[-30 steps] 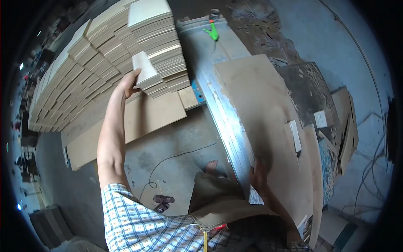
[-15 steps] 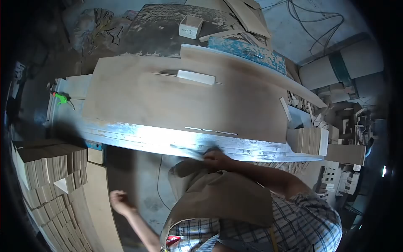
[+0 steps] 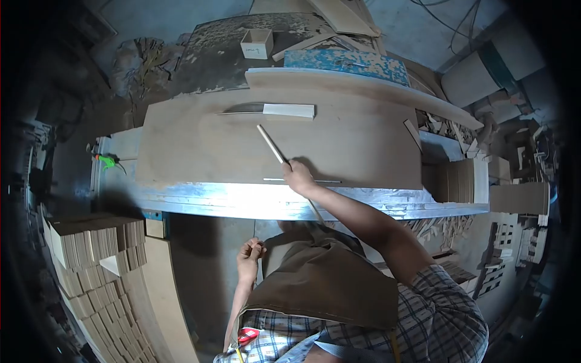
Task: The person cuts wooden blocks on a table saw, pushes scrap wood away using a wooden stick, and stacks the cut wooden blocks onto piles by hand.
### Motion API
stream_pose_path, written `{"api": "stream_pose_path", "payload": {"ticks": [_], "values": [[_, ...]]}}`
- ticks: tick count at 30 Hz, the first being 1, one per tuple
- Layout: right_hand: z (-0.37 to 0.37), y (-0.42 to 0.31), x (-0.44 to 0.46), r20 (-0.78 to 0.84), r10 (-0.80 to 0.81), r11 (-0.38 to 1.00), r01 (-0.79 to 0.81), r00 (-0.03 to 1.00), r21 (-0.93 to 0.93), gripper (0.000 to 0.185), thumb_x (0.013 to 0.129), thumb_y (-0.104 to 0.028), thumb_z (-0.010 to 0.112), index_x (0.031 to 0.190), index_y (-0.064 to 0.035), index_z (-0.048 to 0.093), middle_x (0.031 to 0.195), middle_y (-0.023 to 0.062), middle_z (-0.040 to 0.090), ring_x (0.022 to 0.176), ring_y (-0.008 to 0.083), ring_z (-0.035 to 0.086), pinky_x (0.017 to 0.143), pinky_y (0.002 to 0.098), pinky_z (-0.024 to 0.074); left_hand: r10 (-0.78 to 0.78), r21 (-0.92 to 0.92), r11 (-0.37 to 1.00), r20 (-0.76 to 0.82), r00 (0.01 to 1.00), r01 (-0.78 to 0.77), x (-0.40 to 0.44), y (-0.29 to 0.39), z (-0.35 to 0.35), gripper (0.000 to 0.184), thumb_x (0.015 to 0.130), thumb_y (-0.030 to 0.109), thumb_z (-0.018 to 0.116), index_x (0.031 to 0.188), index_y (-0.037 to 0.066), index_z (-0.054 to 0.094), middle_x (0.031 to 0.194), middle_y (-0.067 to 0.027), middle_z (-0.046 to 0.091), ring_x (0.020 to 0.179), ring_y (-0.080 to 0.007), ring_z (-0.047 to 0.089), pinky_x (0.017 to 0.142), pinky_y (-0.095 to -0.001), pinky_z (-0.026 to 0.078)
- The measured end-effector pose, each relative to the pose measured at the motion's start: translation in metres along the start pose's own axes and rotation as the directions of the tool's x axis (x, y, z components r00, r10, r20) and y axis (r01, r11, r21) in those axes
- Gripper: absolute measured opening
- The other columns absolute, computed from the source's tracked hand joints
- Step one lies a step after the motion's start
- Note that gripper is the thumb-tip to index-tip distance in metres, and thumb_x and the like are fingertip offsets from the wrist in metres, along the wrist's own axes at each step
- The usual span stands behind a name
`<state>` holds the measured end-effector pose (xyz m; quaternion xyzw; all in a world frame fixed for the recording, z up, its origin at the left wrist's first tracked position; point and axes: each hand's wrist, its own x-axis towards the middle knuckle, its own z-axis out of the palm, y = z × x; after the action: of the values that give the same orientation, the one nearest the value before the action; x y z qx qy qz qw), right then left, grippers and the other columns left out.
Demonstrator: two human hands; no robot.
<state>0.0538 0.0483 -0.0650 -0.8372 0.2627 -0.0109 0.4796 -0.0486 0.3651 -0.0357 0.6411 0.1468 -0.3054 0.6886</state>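
My right hand (image 3: pixel 298 176) is closed around a long, pale thin strip (image 3: pixel 270 142), which looks like wood. The strip slants over the brown board (image 3: pixel 193 142), its far end pointing up and left and its near end reaching back toward the apron. Below the metal edge of the bench (image 3: pixel 233 201), my left hand (image 3: pixel 250 251) is raised beside the apron (image 3: pixel 321 278) with its fingers curled. Whether anything is inside those fingers is hidden. On the board, a white block (image 3: pixel 289 111) lies beyond my right hand, and a thin white strip (image 3: pixel 327 181) lies near the front edge.
Stacked brown panels (image 3: pixel 91 248) stand at the left. A green-handled tool (image 3: pixel 108 161) lies on the bench's left end. A small box (image 3: pixel 257 44) sits on the dark surface behind, near a chipped blue panel (image 3: pixel 345 65). Wood offcuts (image 3: pixel 451 130) are piled at right.
My right hand has moved forward from the bench edge over the board, carrying the pale strip. My left hand has come up and right, toward the apron. The view has shifted slightly.
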Motion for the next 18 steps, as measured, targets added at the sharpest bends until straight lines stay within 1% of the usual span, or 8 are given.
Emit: {"api": "stream_pose_path", "payload": {"ticks": [4, 6, 10, 12, 14, 15, 16, 18], "values": [[-0.002, -0.013, 0.020, -0.042, 0.147, 0.989, -0.147, 0.988, 0.009, 0.045, 0.105, -0.037, 0.048, 0.098, 0.0040, 0.065, 0.078, 0.0182, 0.070, 0.077, 0.0362, 0.070, 0.076, 0.0470, 0.0531, -0.020, 0.094, 0.995, 0.076, 0.997, 0.012, 0.020, 0.007, -0.016, 0.024, 0.105, 0.006, 0.061, 0.128, -0.002, 0.063, 0.109, -0.0081, 0.071, 0.090, -0.0139, 0.068, 0.082, -0.0270, 0.056], [-0.003, -0.015, 0.021, 0.011, 0.212, 0.972, -0.212, 0.977, 0.098, 0.048, 0.104, -0.039, 0.046, 0.107, 0.0035, 0.068, 0.103, 0.0297, 0.071, 0.106, 0.0484, 0.066, 0.096, 0.0558, 0.0496, -0.019, 0.138, 0.990, 0.096, 0.995, 0.005, 0.030, 0.013, -0.022, 0.024, 0.105, 0.006, 0.061, 0.127, -0.002, 0.063, 0.109, -0.0078, 0.071, 0.089, -0.0138, 0.068, 0.081, -0.0272, 0.056], [-0.005, 0.002, 0.011, -0.090, 0.259, 0.963, -0.250, 0.962, 0.103, 0.048, 0.104, -0.040, 0.047, 0.107, 0.0027, 0.068, 0.103, 0.0284, 0.071, 0.104, 0.0475, 0.067, 0.096, 0.0540, 0.0506, -0.037, 0.146, 0.989, 0.092, 0.995, 0.023, 0.050, 0.018, -0.028, 0.024, 0.105, 0.006, 0.061, 0.127, -0.002, 0.063, 0.108, -0.0079, 0.071, 0.089, -0.0141, 0.068, 0.082, -0.0275, 0.056], [-0.020, 0.029, 0.003, -0.202, 0.282, 0.955, -0.253, 0.938, 0.157, 0.041, 0.105, -0.042, 0.052, 0.100, -0.0041, 0.068, 0.079, 0.0079, 0.068, 0.072, 0.0209, 0.066, 0.064, 0.0395, 0.0522, -0.047, 0.161, 0.987, 0.131, 0.990, 0.025, 0.058, 0.017, -0.028, 0.023, 0.105, 0.005, 0.061, 0.127, -0.002, 0.063, 0.108, -0.0078, 0.071, 0.088, -0.0142, 0.068, 0.082, -0.0275, 0.056], [-0.056, 0.089, -0.002, -0.103, 0.433, 0.846, -0.364, 0.896, 0.389, 0.038, 0.106, -0.042, 0.052, 0.098, -0.0092, 0.069, 0.076, 0.0016, 0.063, 0.064, 0.0142, 0.060, 0.052, 0.0327, 0.0474, -0.049, 0.155, 0.988, 0.159, 0.986, 0.024, 0.061, 0.015, -0.027, 0.023, 0.105, 0.005, 0.060, 0.126, -0.002, 0.063, 0.106, -0.0078, 0.070, 0.089, -0.0142, 0.068, 0.081, -0.0274, 0.055], [-0.088, 0.106, -0.008, -0.151, 0.418, 0.694, -0.207, 0.896, 0.689, 0.037, 0.107, -0.041, 0.052, 0.095, -0.0101, 0.068, 0.072, -0.0001, 0.060, 0.059, 0.0122, 0.056, 0.049, 0.0306, 0.0446, -0.057, 0.145, 0.989, 0.163, 0.985, 0.033, 0.061, 0.016, -0.025, 0.021, 0.105, 0.005, 0.060, 0.125, -0.002, 0.063, 0.105, -0.0075, 0.070, 0.088, -0.0140, 0.067, 0.081, -0.0276, 0.055], [-0.120, 0.121, -0.013, -0.202, 0.414, 0.453, -0.008, 0.888, 0.892, 0.037, 0.107, -0.041, 0.052, 0.093, -0.0109, 0.068, 0.069, -0.0017, 0.057, 0.054, 0.0103, 0.053, 0.045, 0.0286, 0.0419, -0.061, 0.147, 0.988, 0.182, 0.981, 0.034, 0.060, 0.016, -0.024, 0.021, 0.105, 0.005, 0.060, 0.125, -0.002, 0.063, 0.105, -0.0075, 0.070, 0.088, -0.0140, 0.067, 0.081, -0.0276, 0.055], [-0.184, 0.158, -0.013, -0.344, 0.506, 0.661, -0.100, 0.791, 0.743, 0.038, 0.107, -0.036, 0.051, 0.088, -0.0071, 0.066, 0.063, -0.0011, 0.051, 0.047, 0.0125, 0.049, 0.043, 0.0299, 0.0413, -0.062, 0.133, 0.990, 0.193, 0.979, 0.036, 0.057, 0.017, -0.021, 0.020, 0.105, 0.005, 0.060, 0.124, -0.002, 0.063, 0.104, -0.0072, 0.069, 0.087, -0.0140, 0.066, 0.081, -0.0278, 0.054]]}}
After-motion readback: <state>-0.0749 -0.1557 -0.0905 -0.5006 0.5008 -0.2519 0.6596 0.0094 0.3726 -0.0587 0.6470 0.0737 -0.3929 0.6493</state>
